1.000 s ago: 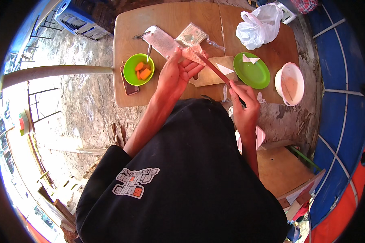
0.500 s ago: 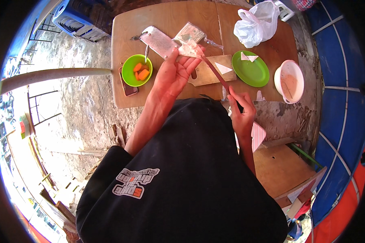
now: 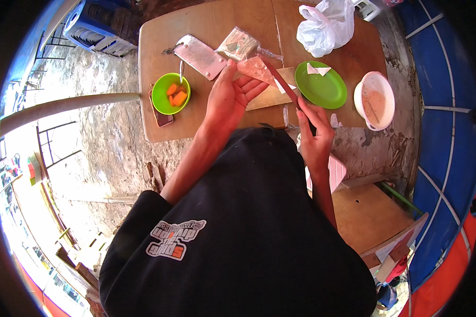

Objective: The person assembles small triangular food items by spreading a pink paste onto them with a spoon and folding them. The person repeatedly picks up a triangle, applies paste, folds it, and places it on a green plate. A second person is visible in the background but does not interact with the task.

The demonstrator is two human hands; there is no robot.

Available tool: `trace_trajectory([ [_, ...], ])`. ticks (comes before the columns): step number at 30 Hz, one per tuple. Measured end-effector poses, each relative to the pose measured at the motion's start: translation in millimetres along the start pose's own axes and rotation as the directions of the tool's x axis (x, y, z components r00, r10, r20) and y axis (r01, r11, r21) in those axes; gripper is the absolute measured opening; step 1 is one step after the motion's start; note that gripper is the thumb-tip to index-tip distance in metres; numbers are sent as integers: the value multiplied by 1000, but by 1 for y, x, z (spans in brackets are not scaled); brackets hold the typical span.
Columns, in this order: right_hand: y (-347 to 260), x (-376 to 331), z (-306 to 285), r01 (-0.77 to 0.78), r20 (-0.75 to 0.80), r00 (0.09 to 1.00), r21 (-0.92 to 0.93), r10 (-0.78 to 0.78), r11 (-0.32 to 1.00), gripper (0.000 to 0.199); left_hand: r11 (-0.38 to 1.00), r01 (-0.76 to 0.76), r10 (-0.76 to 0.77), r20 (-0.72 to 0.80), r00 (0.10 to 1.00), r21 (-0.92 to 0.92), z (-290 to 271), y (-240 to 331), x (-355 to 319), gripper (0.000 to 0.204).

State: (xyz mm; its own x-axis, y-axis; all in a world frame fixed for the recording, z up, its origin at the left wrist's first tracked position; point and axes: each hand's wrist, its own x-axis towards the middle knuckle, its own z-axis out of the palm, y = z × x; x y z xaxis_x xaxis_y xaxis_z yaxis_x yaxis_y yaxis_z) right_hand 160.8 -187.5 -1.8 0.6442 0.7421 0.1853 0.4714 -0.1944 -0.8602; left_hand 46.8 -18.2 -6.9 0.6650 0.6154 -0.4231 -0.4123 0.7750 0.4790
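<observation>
My left hand (image 3: 228, 103) is turned palm up. Its thumb and fingers hold a flat, roughly triangular piece (image 3: 253, 68) coated with pinkish paste. My right hand (image 3: 316, 129) is closed round the dark handle of a long knife (image 3: 281, 83), whose blade reaches up to the piece and touches its right edge. Below them lies a wooden cutting board (image 3: 263, 100), partly hidden by my left hand, with a white triangle (image 3: 286, 87) on it. Further right, a green plate (image 3: 322, 96) carries small white triangles (image 3: 317, 69) near its far rim.
A green bowl (image 3: 158, 104) holds orange chunks and a utensil, beside a phone (image 3: 164, 120). Behind are a flat silvery slab (image 3: 200, 56) and a clear-wrapped packet (image 3: 239, 43). A white plastic bag (image 3: 327, 29) stands far right. A pinkish tub (image 3: 388, 103) contains pink mixture and a utensil.
The knife blade has shifted slightly along the piece, and the piece now shows its pink-coated face more flatly. The whole table sits slightly further left in view.
</observation>
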Motion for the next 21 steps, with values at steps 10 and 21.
trace_trajectory([
  [10, 31, 7, -52, -2, 1, 1000, -136, 2, 991, 27, 999, -25, 26, -47, 999, 24, 28, -26, 11, 39],
  [21, 136, 18, -153, -407, -301, 842, 186, 447, 894, 26, 999, 33, -34, -25, 999, -16, 60, -78, 42, 43],
])
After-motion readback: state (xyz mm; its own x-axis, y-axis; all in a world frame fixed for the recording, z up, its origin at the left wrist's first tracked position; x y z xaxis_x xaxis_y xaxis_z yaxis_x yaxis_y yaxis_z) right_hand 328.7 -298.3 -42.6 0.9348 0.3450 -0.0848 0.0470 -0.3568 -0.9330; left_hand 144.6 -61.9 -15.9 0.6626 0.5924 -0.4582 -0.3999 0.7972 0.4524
